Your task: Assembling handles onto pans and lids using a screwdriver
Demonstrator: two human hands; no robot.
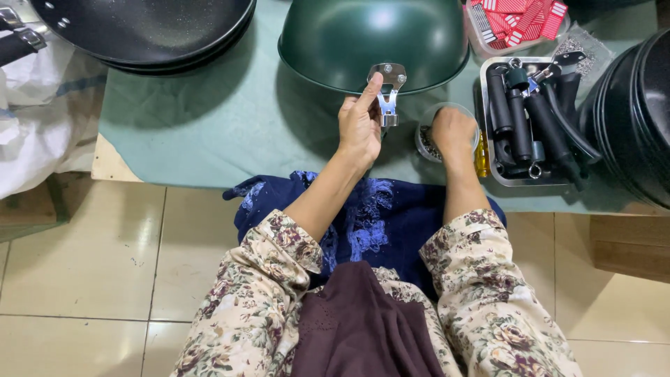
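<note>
A dark green pan lies upside down on the pale green table cover, its shiny metal handle bracket pointing toward me. My left hand grips that bracket, the forefinger stretched along it. My right hand reaches into a small clear plastic bowl of small metal parts, fingers curled down inside; what they hold is hidden.
A metal tray of black pan handles sits right of the bowl. Stacked black pans stand at the far right, another black pan at the upper left. A clear box of red-and-white labels is at the back. A tiled floor lies below.
</note>
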